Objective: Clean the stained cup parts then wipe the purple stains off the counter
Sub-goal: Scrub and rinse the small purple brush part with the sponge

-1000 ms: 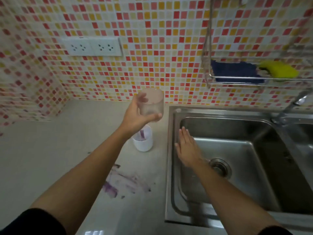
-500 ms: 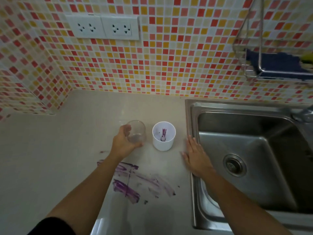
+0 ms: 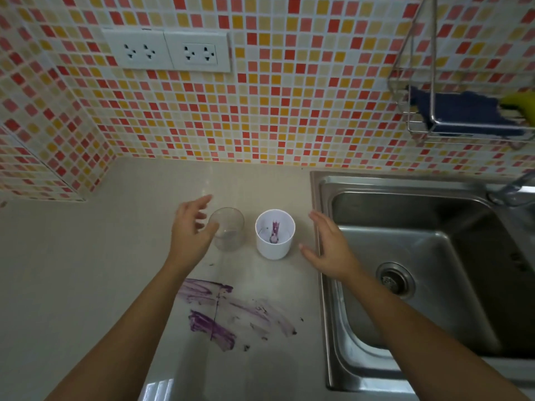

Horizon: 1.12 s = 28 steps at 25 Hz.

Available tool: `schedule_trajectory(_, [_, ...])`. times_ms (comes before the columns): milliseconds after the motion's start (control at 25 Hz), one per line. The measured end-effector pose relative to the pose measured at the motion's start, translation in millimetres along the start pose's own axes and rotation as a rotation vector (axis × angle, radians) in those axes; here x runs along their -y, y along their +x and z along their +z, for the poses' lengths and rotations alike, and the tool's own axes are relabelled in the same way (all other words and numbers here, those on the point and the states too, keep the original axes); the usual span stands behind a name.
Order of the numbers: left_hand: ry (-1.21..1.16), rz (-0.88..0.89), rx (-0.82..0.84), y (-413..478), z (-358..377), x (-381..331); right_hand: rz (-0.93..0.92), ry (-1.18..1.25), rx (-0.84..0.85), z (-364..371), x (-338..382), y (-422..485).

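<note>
A clear plastic cup point(image 3: 228, 230) stands upright on the beige counter point(image 3: 72, 270). Just right of it stands a white cup part point(image 3: 275, 235) with a purple stain inside. My left hand point(image 3: 189, 233) hovers just left of the clear cup, fingers spread and off it. My right hand point(image 3: 328, 250) hangs open between the white part and the sink's rim. Purple stains point(image 3: 228, 311) smear the counter below the cups.
A steel sink point(image 3: 411, 256) with a drain fills the right side, its tap at the far right edge. A wire rack point(image 3: 419, 123) on the tiled wall holds a blue cloth point(image 3: 460, 111) and a yellow sponge point(image 3: 521, 102). Two wall sockets point(image 3: 168, 52) sit above the counter.
My left hand set the clear cup down on the counter beside the white part and let go of it. My right hand lifted off the sink's rim and shifted toward the white part.
</note>
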<state>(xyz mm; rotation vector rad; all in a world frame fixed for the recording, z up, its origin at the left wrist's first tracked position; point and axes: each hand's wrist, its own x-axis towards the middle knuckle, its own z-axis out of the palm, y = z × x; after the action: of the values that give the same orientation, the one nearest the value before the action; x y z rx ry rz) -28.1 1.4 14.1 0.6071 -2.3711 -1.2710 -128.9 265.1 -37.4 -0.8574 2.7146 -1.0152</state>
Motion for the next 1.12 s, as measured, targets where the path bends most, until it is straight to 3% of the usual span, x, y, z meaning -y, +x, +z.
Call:
schedule_trajectory(160, [0.296,0.384,0.39,25.9,24.9,-52.7,-0.017,0.05,0.132,-4.2,23.7,15.7])
schedule_trajectory(280, [0.536,0.489,0.631,38.4,43.5,-59.2,-0.013,0.074,0.173,-2.6,30.9,20.8])
schedule_trajectory(400, [0.671,0.545,0.721,40.3,53.3,-59.9,-0.032,0.111,0.172,-1.6,32.3,21.2])
schedule_trajectory(720, [0.719,0.526,0.66,41.1,57.4,-76.7,0.002,0.085,0.152,-4.0,34.4,24.6])
schedule_trajectory(960, [0.649,0.587,0.543,46.4,22.8,-128.0,0.087,0.076,0.209,-12.3,34.3,18.2])
schedule_trajectory(1120, [0.346,0.562,0.412,29.5,16.8,-156.6,0.088,0.091,-0.015,-61.8,25.8,-2.9])
